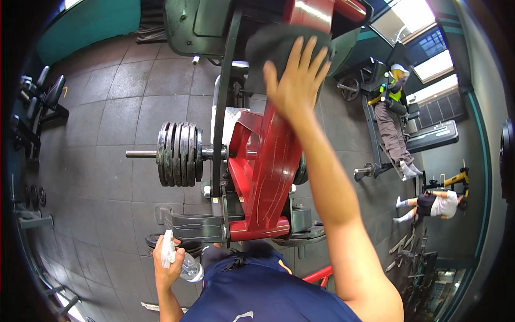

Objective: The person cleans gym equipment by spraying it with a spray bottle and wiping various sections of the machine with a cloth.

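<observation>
My left hand (168, 257) is closed round the neck of a clear spray bottle (190, 269) with a white trigger head, low and left of centre. My right hand (298, 78) lies flat, fingers spread, on a dark cloth (269, 52), somewhat blurred, over the upper part of a red steel frame (277, 169) of a plate-loaded gym machine. The frame's red paint bears pale scratches. Several worn weight plates (180, 154) sit on a steel bar at the machine's left side. What lies beneath the cloth is hidden.
A black padded panel (195, 28) stands at the top. On the right, a person (392, 116) lies on a machine, and another person (436, 205) in a white shirt is farther down. Gym benches (54, 92) stand at the left on the dark tiled floor (116, 169).
</observation>
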Tool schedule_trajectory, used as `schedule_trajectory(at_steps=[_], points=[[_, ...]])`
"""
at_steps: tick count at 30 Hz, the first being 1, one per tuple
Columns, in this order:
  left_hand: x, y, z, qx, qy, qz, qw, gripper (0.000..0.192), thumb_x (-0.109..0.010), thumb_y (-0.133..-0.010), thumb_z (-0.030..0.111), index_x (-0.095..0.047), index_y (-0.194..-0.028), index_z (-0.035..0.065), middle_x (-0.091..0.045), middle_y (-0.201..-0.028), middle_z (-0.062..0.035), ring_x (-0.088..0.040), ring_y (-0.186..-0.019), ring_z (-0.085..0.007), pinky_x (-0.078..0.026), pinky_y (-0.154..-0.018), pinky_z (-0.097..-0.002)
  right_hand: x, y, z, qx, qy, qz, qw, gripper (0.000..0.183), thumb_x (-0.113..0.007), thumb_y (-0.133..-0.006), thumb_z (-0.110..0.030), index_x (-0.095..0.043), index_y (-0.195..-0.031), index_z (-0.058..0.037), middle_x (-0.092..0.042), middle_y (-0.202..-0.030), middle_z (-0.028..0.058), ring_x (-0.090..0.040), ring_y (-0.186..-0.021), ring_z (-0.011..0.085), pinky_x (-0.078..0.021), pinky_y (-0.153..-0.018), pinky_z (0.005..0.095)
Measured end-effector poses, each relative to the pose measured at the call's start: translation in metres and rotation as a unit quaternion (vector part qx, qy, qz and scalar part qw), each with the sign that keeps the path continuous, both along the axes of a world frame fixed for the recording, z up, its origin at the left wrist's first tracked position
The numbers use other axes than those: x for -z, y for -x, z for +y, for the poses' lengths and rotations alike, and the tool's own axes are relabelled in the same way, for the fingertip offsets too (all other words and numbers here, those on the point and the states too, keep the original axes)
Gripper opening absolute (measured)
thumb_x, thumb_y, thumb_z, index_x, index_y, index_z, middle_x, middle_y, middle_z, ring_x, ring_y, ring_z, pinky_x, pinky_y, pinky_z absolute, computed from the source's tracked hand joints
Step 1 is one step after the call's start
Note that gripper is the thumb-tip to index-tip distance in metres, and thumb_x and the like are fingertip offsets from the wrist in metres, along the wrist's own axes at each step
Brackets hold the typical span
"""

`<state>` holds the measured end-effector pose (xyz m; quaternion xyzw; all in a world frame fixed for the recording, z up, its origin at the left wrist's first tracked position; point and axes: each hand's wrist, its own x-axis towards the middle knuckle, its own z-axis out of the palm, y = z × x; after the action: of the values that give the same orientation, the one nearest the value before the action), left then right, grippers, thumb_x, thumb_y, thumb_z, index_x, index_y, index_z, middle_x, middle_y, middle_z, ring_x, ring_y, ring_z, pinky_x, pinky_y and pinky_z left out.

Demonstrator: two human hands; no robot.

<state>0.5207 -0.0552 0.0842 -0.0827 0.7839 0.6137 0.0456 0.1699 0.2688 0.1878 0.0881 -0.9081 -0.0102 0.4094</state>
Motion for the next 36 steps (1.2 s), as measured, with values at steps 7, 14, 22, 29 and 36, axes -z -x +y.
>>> schedule_trajectory(at_steps=[7, 14, 22, 29, 36], points=[[0.007, -0.001, -0.013, -0.001, 0.006, 0.002, 1.000, 0.036, -0.069, -0.088, 0.027, -0.057, -0.107, -0.0018, -0.056, -0.088, -0.0036, -0.056, -0.078, -0.0106, -0.047, -0.068, -0.0267, 0.056, -0.115, -0.011, 0.044, 0.034, -0.152, 0.987, 0.088, -0.058, -0.089, -0.049, -0.030, -0.149, 0.0080, -0.016, -0.157, 0.0365, -0.013, -0.142, 0.0604, -0.0119, -0.111, 0.0706], [-0.012, 0.009, 0.016, -0.051, -0.005, 0.012, 0.999, 0.024, -0.068, -0.084, 0.016, -0.058, -0.097, -0.0013, -0.054, -0.088, -0.0054, -0.053, -0.074, -0.0142, -0.045, -0.066, -0.0290, -0.044, 0.052, -0.001, 0.033, 0.085, 0.015, 0.996, 0.080, -0.062, -0.084, -0.040, -0.038, -0.148, 0.0025, -0.025, -0.156, 0.0296, -0.020, -0.143, 0.0559, -0.0170, -0.112, 0.0691], [-0.024, -0.016, 0.062, -0.062, 0.004, 0.010, 0.998, 0.026, -0.069, -0.084, 0.016, -0.059, -0.100, -0.0025, -0.055, -0.089, -0.0059, -0.056, -0.073, -0.0131, -0.046, -0.065, -0.0280, -0.093, 0.109, 0.002, -0.054, -0.005, 0.032, 0.998, 0.081, -0.063, -0.083, -0.038, -0.038, -0.148, 0.0036, -0.030, -0.156, 0.0289, -0.026, -0.143, 0.0513, -0.0199, -0.114, 0.0660], [-0.029, -0.060, 0.098, -0.097, 0.002, -0.006, 0.995, 0.025, -0.070, -0.084, 0.016, -0.060, -0.098, -0.0016, -0.057, -0.088, -0.0062, -0.056, -0.074, -0.0135, -0.046, -0.066, -0.0286, 0.018, -0.052, -0.007, -0.208, 0.023, -0.084, 0.974, 0.081, -0.070, -0.073, -0.034, -0.048, -0.142, 0.0032, -0.031, -0.157, 0.0214, -0.021, -0.146, 0.0502, -0.0149, -0.116, 0.0638], [-0.037, -0.119, 0.110, -0.190, 0.035, 0.021, 0.981, 0.023, -0.068, -0.085, 0.013, -0.059, -0.100, -0.0017, -0.056, -0.087, -0.0050, -0.056, -0.073, -0.0133, -0.046, -0.067, -0.0276, -0.038, 0.050, 0.015, -0.027, 0.131, 0.067, 0.989, 0.083, -0.060, -0.085, -0.046, -0.040, -0.147, 0.0046, -0.031, -0.154, 0.0301, -0.023, -0.143, 0.0537, -0.0153, -0.115, 0.0651]])
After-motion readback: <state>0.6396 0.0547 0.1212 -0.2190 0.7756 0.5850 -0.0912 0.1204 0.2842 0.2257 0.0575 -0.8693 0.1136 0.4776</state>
